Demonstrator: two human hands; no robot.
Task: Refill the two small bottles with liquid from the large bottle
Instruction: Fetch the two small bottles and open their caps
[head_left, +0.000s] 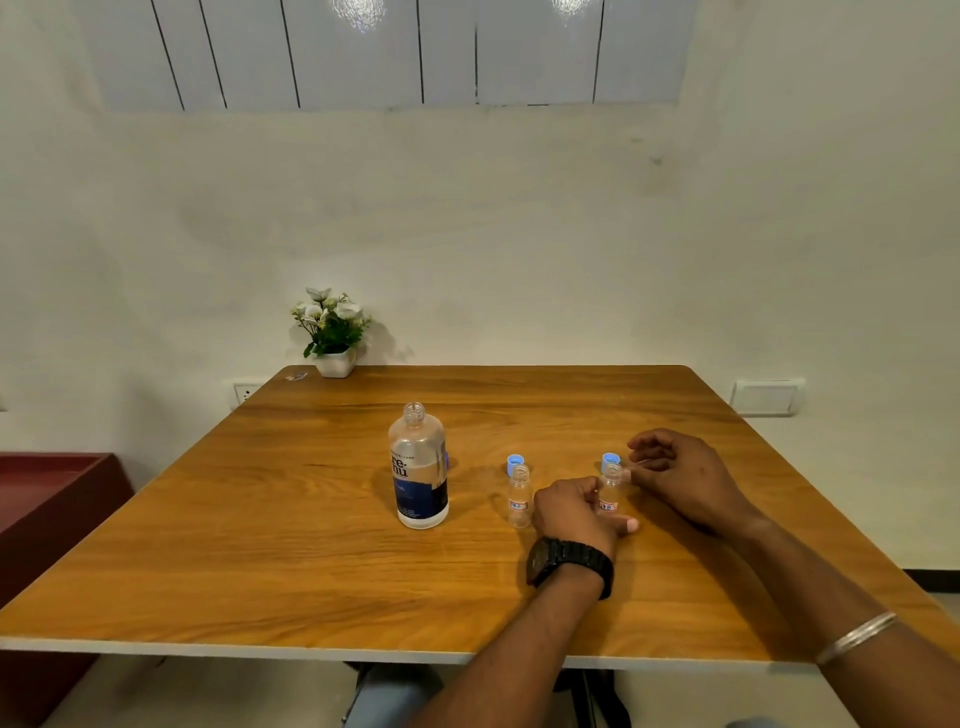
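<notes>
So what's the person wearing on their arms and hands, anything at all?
Both forearms are bare, with no sleeves in view and no gloves. The left hand has a chunky black wristwatch strapped at the wrist. The right hand has a thin silver bangle further up the forearm. No rings are visible.

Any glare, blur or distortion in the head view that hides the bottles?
Head view: glare sits only on the window panes at the top; wide-angle bending curves the table edge; the large bottle reads fairly sharp; the small bottles are clear plastic, so any liquid level is unreadable.
</notes>
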